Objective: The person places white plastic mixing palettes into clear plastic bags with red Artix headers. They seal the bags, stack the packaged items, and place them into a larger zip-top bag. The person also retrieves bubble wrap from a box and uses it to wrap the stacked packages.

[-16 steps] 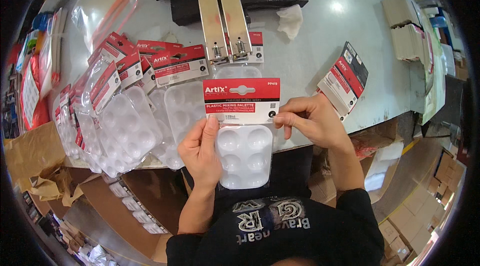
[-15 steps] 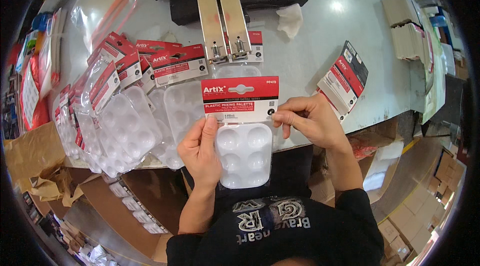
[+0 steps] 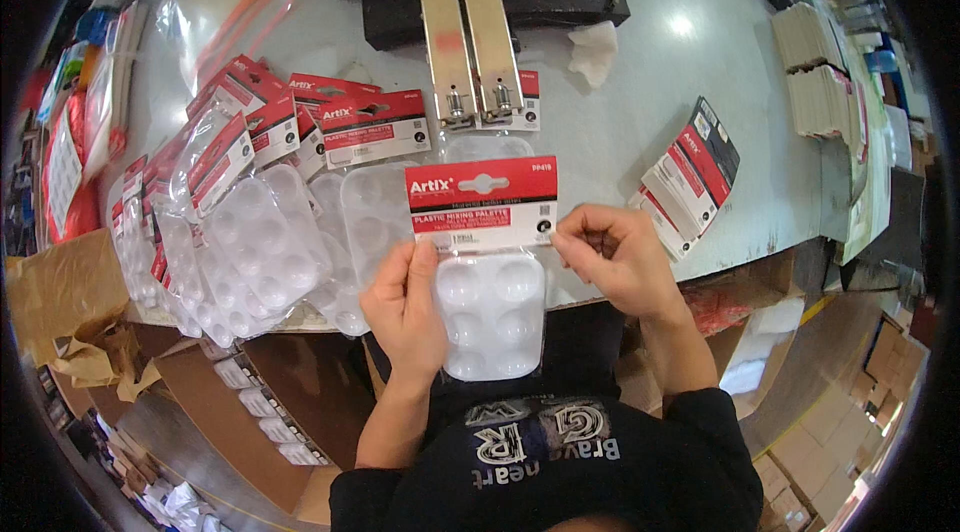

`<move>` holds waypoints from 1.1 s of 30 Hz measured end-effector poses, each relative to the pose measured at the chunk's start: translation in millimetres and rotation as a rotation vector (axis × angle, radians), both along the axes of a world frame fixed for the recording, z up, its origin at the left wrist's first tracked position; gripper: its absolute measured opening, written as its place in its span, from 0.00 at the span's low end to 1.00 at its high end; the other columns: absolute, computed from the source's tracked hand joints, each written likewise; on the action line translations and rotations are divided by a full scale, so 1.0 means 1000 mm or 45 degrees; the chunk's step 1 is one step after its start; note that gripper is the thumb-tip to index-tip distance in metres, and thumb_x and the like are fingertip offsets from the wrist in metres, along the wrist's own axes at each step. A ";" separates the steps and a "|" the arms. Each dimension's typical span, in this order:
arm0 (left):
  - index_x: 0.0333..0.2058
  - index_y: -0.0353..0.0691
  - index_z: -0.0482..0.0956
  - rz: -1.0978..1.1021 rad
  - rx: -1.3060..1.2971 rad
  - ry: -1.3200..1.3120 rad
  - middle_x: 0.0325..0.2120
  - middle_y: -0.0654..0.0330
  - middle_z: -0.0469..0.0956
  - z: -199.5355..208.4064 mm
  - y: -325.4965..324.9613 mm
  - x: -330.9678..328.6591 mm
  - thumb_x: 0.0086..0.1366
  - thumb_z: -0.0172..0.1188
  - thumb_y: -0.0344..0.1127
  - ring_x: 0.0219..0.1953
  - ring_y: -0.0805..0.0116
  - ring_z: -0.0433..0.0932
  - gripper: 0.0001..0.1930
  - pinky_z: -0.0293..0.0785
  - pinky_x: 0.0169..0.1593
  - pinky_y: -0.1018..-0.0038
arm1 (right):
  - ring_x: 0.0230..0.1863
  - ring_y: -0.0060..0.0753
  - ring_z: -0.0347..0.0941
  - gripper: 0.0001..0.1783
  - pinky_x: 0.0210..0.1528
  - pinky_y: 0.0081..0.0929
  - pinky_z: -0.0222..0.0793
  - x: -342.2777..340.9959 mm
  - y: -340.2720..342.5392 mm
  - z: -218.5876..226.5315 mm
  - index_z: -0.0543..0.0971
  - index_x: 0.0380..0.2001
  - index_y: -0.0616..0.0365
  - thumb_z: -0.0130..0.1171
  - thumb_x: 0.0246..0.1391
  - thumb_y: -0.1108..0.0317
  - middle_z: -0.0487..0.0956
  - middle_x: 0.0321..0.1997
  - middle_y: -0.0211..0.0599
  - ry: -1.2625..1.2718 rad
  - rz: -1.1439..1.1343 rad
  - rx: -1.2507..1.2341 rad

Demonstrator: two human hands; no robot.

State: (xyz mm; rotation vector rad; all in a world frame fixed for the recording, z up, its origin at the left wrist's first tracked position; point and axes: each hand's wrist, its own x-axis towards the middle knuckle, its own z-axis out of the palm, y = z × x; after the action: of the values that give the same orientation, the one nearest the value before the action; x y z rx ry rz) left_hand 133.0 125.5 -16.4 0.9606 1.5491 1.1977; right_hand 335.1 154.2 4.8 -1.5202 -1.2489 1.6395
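A white plastic mixing palette (image 3: 490, 317) with six round wells, sheathed in clear film and topped by a red, black and white printed header card (image 3: 484, 200), is held up in front of the person's black T-shirt (image 3: 545, 452), near the front edge of the pale grey worktable (image 3: 630, 122). The left hand (image 3: 405, 312) grips the card's lower left corner, its thumb lying over the front and its fingers curled behind. The right hand (image 3: 625, 262) has its thumb and bent forefinger drawn together at the card's lower right corner; whether they pinch the edge or only touch it, I cannot tell. Beyond the card, a black machine with two long, pale gold metal arms (image 3: 476, 27) stands at the back of the table, and another carded palette (image 3: 490, 147) lies partly under the arm ends. To the left, an overlapping heap of film-wrapped white palettes (image 3: 265, 232) with matching red and white cards spreads to the table's front edge. To the right of the hands lies a fanned stack of loose red, white and black cards (image 3: 690, 177). A crumpled white tissue (image 3: 593, 54) rests beside the machine, and clear plastic bags with an orange-red edge (image 3: 235, 17) lie at the back left.
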 end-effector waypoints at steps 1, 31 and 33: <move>0.31 0.29 0.77 -0.027 0.044 0.045 0.23 0.67 0.74 0.002 0.000 0.000 0.69 0.50 0.32 0.27 0.83 0.65 0.12 0.63 0.32 0.84 | 0.19 0.14 0.63 0.07 0.22 0.12 0.57 -0.002 0.000 0.000 0.76 0.27 0.66 0.57 0.53 0.71 0.72 0.20 0.26 0.088 -0.039 -0.051; 0.25 0.36 0.65 -0.035 0.108 0.066 0.19 0.67 0.62 -0.042 0.083 0.004 0.71 0.46 0.39 0.25 0.78 0.57 0.16 0.59 0.31 0.80 | 0.19 0.15 0.60 0.07 0.23 0.15 0.54 -0.031 0.057 -0.051 0.77 0.29 0.65 0.55 0.55 0.71 0.69 0.20 0.25 0.476 -0.538 0.042; 0.26 0.35 0.67 -0.025 0.102 0.084 0.20 0.65 0.68 -0.052 0.081 0.003 0.71 0.46 0.40 0.26 0.76 0.63 0.16 0.61 0.33 0.78 | 0.21 0.17 0.63 0.08 0.25 0.16 0.58 -0.030 0.059 -0.053 0.78 0.31 0.66 0.55 0.56 0.70 0.71 0.21 0.26 0.407 -0.481 0.036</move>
State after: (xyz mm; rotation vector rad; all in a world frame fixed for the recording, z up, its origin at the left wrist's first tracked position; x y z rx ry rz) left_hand 136.0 206.3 -68.8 1.0747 1.5497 1.2332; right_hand 304.8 212.9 -48.4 -1.3153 -0.7579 1.5276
